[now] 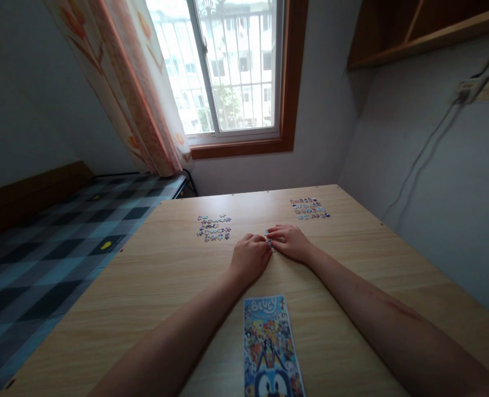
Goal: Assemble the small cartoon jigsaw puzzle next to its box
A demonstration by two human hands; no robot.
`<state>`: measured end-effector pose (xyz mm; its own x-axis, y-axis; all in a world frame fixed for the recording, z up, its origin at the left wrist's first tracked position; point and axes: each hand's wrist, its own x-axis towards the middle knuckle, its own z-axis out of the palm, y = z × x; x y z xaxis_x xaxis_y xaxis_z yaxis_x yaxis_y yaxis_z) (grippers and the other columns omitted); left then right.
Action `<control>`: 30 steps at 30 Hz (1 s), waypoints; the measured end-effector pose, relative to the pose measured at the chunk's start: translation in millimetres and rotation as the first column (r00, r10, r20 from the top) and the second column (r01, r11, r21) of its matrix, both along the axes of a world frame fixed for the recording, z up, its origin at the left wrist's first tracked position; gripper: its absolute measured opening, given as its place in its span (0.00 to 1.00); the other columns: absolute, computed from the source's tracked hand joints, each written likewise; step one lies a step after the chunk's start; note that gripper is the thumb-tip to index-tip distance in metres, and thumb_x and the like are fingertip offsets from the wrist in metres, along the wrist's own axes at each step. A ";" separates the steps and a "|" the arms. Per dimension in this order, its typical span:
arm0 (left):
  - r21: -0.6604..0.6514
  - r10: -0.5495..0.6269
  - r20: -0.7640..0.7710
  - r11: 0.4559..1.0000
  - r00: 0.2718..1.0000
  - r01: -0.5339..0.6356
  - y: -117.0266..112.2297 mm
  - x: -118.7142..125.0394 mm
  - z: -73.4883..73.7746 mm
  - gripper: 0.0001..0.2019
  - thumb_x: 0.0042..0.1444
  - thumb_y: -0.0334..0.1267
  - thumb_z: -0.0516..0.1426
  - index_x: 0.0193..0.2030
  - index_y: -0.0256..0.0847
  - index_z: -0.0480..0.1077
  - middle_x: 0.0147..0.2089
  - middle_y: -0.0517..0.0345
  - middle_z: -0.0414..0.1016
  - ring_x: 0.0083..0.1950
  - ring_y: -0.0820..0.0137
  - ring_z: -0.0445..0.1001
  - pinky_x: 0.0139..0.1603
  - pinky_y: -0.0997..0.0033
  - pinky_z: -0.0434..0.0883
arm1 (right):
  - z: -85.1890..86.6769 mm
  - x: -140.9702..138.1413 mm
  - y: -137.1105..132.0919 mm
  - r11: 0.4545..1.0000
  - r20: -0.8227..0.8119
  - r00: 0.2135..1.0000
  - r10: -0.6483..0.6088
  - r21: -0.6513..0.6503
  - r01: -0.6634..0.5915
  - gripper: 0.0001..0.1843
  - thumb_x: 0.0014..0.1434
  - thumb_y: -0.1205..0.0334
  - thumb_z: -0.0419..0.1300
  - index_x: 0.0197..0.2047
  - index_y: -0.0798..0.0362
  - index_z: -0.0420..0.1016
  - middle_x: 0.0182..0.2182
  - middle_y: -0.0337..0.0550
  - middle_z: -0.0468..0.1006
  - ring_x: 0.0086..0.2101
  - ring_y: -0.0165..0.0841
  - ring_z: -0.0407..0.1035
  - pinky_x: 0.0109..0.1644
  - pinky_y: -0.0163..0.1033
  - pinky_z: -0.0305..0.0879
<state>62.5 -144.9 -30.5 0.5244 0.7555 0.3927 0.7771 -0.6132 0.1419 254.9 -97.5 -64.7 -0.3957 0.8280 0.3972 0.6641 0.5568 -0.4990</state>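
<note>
Between my left hand (249,255) and my right hand (293,241), there lay a few puzzle pieces (269,242)! The left curled beside them, the right rested on them; whether either pinched one, I couldn't tell. Light, stiff card, I judged: best taken by the edges.

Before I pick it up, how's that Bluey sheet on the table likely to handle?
The Bluey sheet looks thin, so it's probably light and may flex. It lies flat, so rolling or tipping seems unlikely. The tabletop looks smooth, so a push would likely slide it.
</note>
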 end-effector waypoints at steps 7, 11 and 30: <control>-0.037 0.060 0.075 0.998 0.995 -0.057 0.6 -6.7 -2.7 0.09 0.63 0.34 0.57 0.43 0.44 0.81 0.46 0.56 0.82 0.47 0.64 0.76 0.54 0.62 0.73 | 0.4 2.9 0.8 0.998 -0.156 0.986 -0.052 0.023 0.056 0.13 0.61 0.63 0.60 0.46 0.48 0.85 0.50 0.44 0.82 0.53 0.39 0.74 0.63 0.47 0.66; -0.058 0.059 0.058 0.997 0.997 -0.056 1.3 -7.6 -2.6 0.10 0.63 0.35 0.58 0.44 0.44 0.81 0.46 0.56 0.82 0.47 0.63 0.76 0.53 0.61 0.73 | 1.5 2.7 0.8 0.996 -0.116 0.990 -0.084 0.010 0.086 0.14 0.62 0.63 0.59 0.46 0.49 0.84 0.49 0.45 0.83 0.52 0.39 0.75 0.62 0.45 0.67; -0.019 -0.083 0.010 0.996 0.996 0.084 5.4 -5.7 -7.4 0.12 0.64 0.36 0.55 0.47 0.46 0.81 0.48 0.58 0.83 0.47 0.63 0.76 0.54 0.60 0.72 | 2.6 3.4 -0.5 0.988 0.083 0.985 -0.152 0.005 0.152 0.17 0.65 0.61 0.56 0.53 0.51 0.81 0.55 0.48 0.79 0.56 0.40 0.71 0.64 0.46 0.62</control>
